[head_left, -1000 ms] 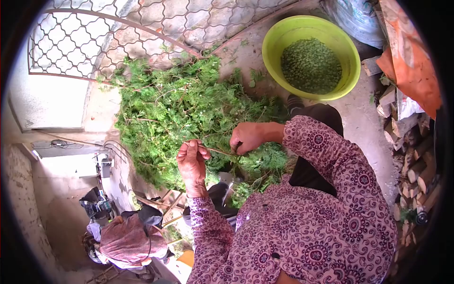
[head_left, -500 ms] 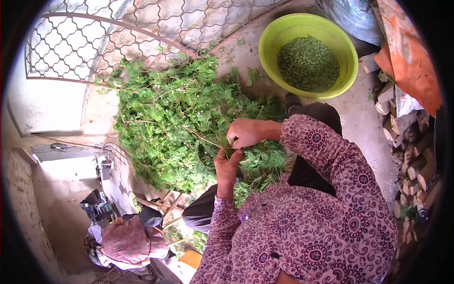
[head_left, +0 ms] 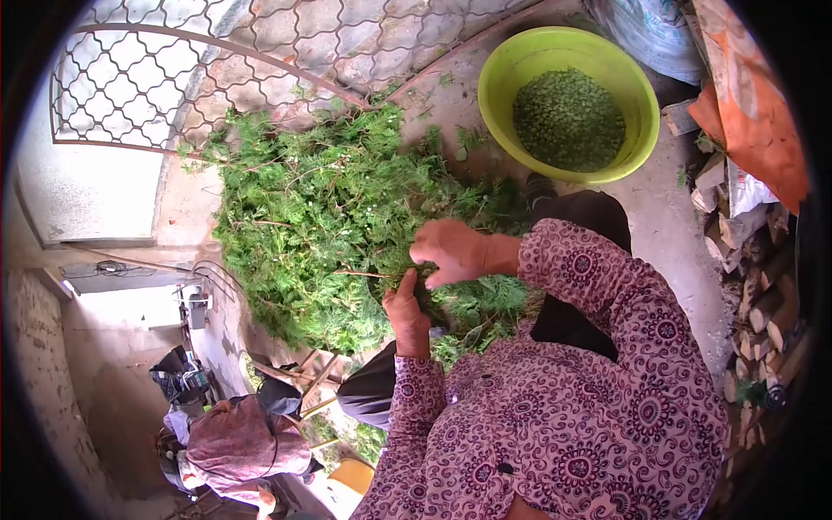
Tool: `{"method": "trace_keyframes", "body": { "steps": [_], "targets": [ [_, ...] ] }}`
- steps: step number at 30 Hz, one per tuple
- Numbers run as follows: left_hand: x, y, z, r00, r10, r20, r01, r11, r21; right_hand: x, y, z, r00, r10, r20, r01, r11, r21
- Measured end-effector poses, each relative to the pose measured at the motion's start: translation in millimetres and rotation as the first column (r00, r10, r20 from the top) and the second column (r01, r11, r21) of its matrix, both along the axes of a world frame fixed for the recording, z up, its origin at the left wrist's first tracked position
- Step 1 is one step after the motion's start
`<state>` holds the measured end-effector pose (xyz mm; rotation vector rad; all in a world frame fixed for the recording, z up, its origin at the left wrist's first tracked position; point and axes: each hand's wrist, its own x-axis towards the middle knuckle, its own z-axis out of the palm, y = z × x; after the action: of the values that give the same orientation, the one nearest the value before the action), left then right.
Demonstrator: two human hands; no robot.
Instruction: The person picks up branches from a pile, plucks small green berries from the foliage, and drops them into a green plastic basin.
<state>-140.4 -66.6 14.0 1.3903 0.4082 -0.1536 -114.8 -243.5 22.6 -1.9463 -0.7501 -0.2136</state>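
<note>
My left hand [head_left: 407, 312] is closed on a green sprig [head_left: 381, 275] whose thin brown stem points left. My right hand [head_left: 452, 251] hovers just to the right of it, thumb and fingers spread, with nothing visible between them. Beneath both hands spreads a large heap of feathery green cut branches [head_left: 303, 199], with brown stems and small pale cones among the leaves. Beyond my right arm stands a yellow-green plastic tub [head_left: 646, 143] with many small green cones or berries [head_left: 568, 121] in its bottom.
A wavy metal grille [head_left: 286, 43] bounds the far side. Split firewood [head_left: 763, 303] is stacked at the right, near an orange sheet [head_left: 750, 130] and a white sack [head_left: 650, 35]. Another person [head_left: 243, 438] in a patterned garment is at the lower left, near a yellow container [head_left: 351, 478].
My right hand has come apart from the left, its fingers opening. My left hand has shifted slightly left and down with the sprig. The other person's arm now shows lower down.
</note>
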Motion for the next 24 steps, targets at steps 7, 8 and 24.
{"method": "trace_keyframes", "body": {
  "steps": [7,8,24],
  "targets": [
    [-0.5,-2.4,-4.2,1.0,-0.001,0.019,0.001,1.0,-0.008,-3.0,15.4,-14.3,0.987,-0.039,0.159,0.078,0.966,-0.247],
    [-0.2,-5.1,-4.8,0.999,0.02,0.033,-0.02,1.0,0.005,-4.0,16.4,-15.4,0.989,-0.026,0.144,0.066,0.957,-0.282],
    [-3.9,-4.3,-7.3,1.0,0.012,0.014,-0.012,0.999,-0.036,-6.0,17.1,-12.1,0.999,0.015,-0.041,-0.022,0.985,-0.174]
  ]
}}
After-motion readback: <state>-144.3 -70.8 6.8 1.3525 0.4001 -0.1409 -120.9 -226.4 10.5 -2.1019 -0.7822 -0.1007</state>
